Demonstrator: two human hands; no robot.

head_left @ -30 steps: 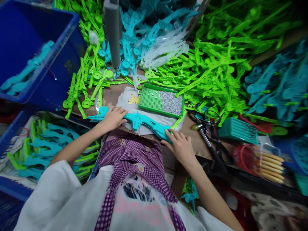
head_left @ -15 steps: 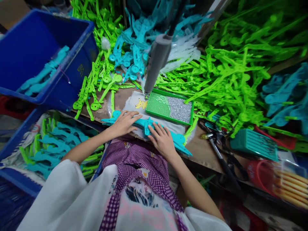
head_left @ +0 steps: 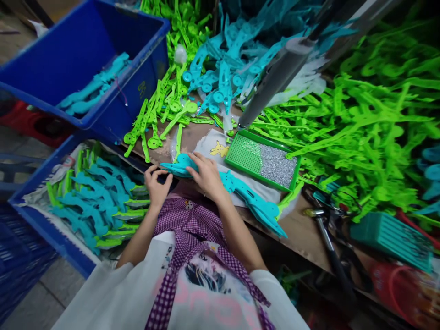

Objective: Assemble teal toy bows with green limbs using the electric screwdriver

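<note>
A long light-blue plastic part with tapered ends lies along the front edge of the bench. My right hand is over its left half, fingers and thumb around it. At its left tip is my left hand, fingers curled, with thumb and index fingertips close together at the part's lower edge. Whether a small piece is between those fingertips cannot be made out. Behind the part, on a white cloth with a yellow figure, stands a green tray partly filled with small silvery metal pieces.
A grey powered screwdriver hangs above the tray. Green plastic pieces and blue ones are heaped behind. Blue crates stand at left, the lower one holding stacked parts. A hammer and a teal basket are at right.
My right hand has moved left along the blue part. My left hand has come off its top to the left tip, fingers now curled. The view has shifted left.
</note>
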